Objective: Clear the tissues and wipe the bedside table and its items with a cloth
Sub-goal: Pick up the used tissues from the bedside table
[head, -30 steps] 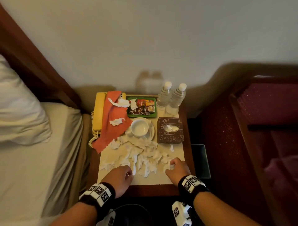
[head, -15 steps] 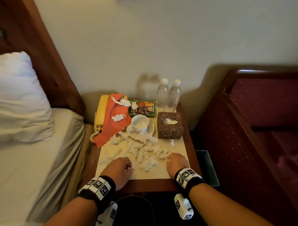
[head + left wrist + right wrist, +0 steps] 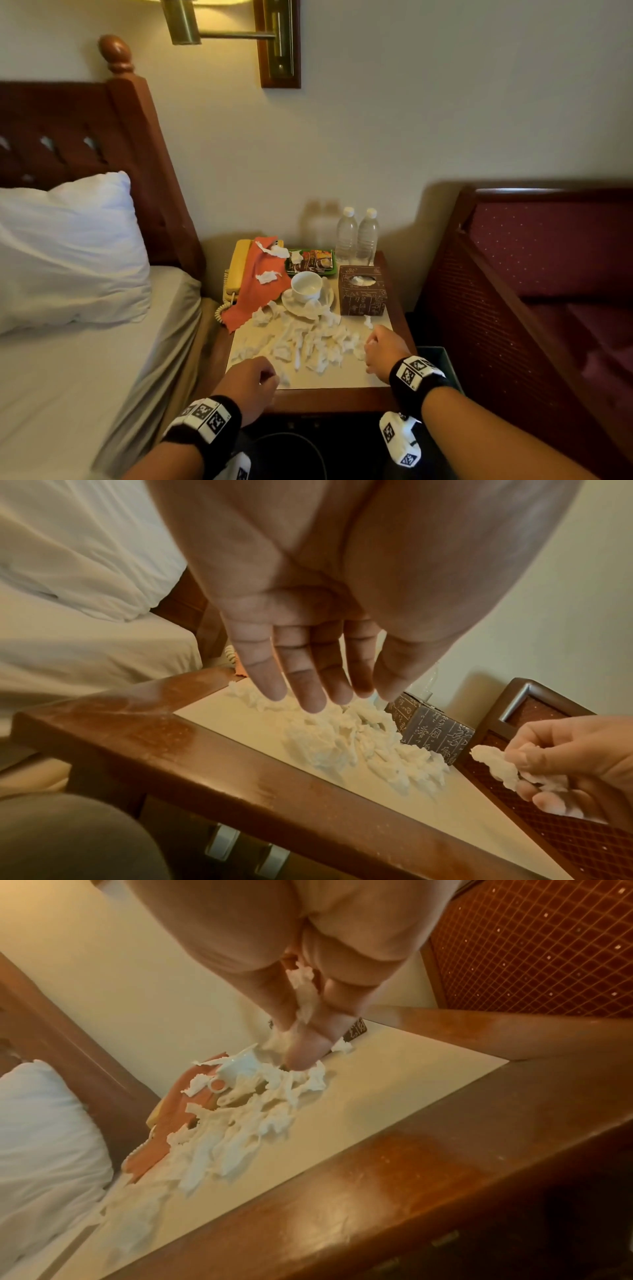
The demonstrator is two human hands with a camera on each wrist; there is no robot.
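Torn white tissues point(image 3: 308, 342) lie heaped across the front half of the bedside table point(image 3: 342, 382); more scraps sit on the orange cloth point(image 3: 260, 287) draped over a yellow phone point(image 3: 238, 267). My left hand point(image 3: 263, 375) hovers at the near left of the heap. The left wrist view shows the left hand point(image 3: 325, 696) with fingers straight and empty above the tissues point(image 3: 342, 737). My right hand point(image 3: 371, 342) is at the heap's right edge and grips a wad of tissue scraps point(image 3: 503, 769). The right hand point(image 3: 301, 1042) is curled round them.
A white cup point(image 3: 306, 284) on a saucer, a brown tissue box point(image 3: 361, 294), two water bottles point(image 3: 356, 233) and a green sachet tray point(image 3: 311, 262) fill the back. A bed point(image 3: 68, 377) lies left, a red seat point(image 3: 548, 257) right, and a small bin point(image 3: 442, 359) stands beside the table.
The head view has pulled back and tilted up, now showing the headboard and wall lamp. Both hands remain at the table's front, the right one slightly farther back beside the tissue box.
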